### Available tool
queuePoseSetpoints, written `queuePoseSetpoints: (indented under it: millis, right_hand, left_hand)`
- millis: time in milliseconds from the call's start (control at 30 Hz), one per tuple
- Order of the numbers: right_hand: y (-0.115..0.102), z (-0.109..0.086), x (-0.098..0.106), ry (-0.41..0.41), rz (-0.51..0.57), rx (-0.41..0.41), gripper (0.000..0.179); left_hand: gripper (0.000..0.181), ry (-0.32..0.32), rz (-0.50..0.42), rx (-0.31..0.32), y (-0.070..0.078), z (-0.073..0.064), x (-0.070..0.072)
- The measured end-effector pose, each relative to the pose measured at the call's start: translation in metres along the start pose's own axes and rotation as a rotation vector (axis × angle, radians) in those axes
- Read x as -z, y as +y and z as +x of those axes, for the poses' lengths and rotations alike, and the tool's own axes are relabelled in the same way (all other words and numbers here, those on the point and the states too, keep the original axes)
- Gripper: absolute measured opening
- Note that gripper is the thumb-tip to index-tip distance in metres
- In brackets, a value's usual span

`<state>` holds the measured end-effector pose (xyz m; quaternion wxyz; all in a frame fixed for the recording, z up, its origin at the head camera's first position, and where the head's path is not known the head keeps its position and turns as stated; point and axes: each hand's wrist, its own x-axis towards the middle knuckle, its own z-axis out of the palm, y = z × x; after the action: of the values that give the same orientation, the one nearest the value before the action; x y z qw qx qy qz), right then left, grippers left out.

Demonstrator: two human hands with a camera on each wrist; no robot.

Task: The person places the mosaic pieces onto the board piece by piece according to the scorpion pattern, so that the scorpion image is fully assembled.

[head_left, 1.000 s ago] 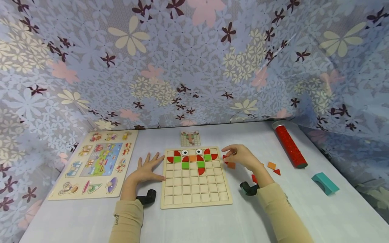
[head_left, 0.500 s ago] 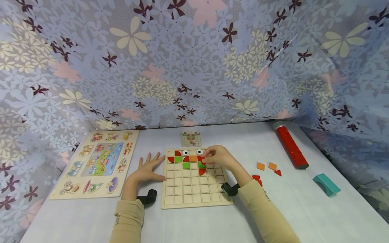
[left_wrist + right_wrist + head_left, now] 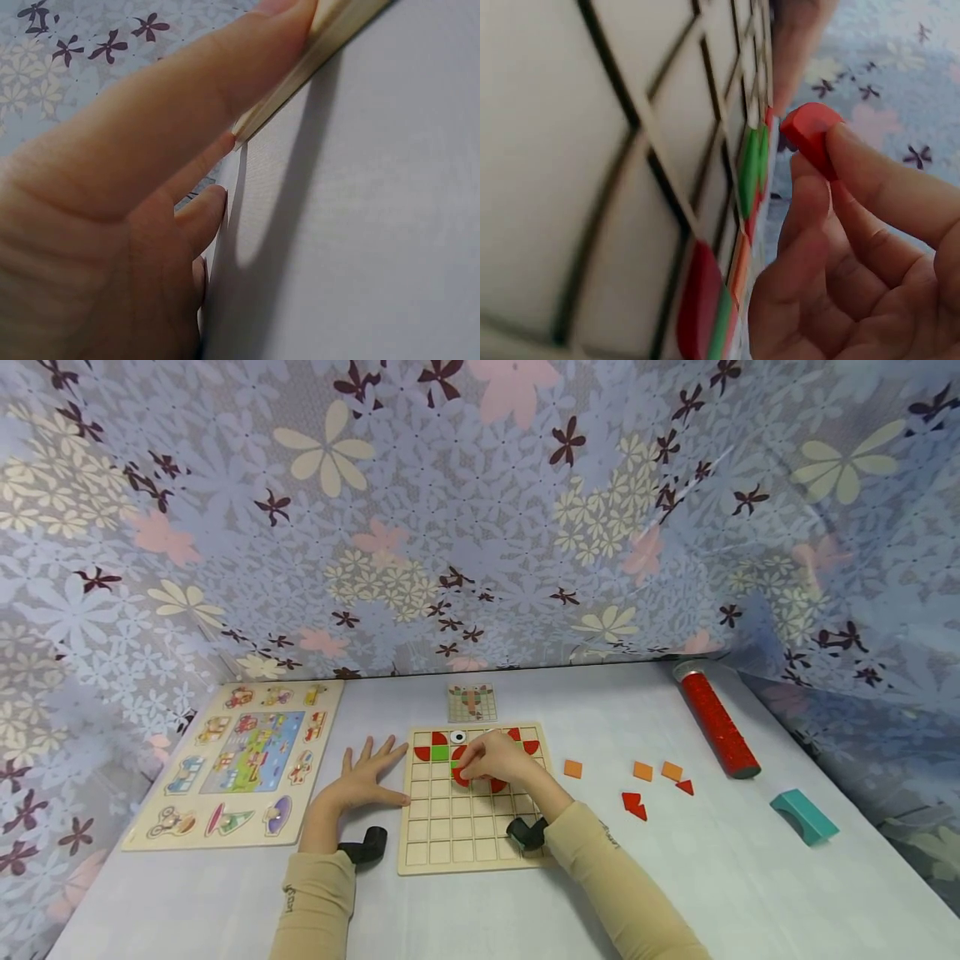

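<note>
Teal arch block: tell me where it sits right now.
In the head view the teal arch block lies on the table at the far right, just below the lower end of the red glitter tube, apart from both hands.

Soft, even light fills the head view, whose edges bend. The left hand (image 3: 112, 210) looks dim, with a dark shadow beside its fingers. The board (image 3: 592, 150) near the right fingers looks blurry.

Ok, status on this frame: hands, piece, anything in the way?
Left hand flat, bracing grid board. Right hand pinches red piece over board. Nothing in the way.
</note>
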<state>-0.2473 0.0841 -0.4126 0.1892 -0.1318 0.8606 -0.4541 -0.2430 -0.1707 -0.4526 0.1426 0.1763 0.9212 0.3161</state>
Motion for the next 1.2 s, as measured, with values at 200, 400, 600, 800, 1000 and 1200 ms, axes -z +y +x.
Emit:
queuePoseSetpoints:
  millis: [200,400,600,800,1000,1200]
  right_hand:
    - [0.002,0.003,-0.007,-0.003,-0.144,0.007,0.005]
    - [0.002,0.005,-0.009,0.025,-0.252,0.012,0.006]
    - [0.0,0.005,-0.009,0.056,-0.309,0.012,0.015]
    - [0.0,0.004,-0.007,0.062,-0.325,0.006,0.017]
    - [0.003,0.003,-0.005,0.062,-0.258,0.008,0.017]
    - [0.008,-0.003,0.007,0.071,-0.087,0.032,0.01]
  left_hand:
    - [0.096,-0.003,0.004,-0.004,0.001,0.002,0.0]
    - [0.096,0.005,0.002,-0.006,0.001,0.002,0.001]
    - [0.097,0.006,0.006,-0.009,0.001,0.002,0.001]
    - [0.096,0.006,0.006,-0.004,0.001,0.001,0.001]
    - [0.096,0.003,0.011,-0.006,0.001,0.0,0.0]
    - [0.096,0.006,0.005,-0.01,0.002,0.0,-0.001]
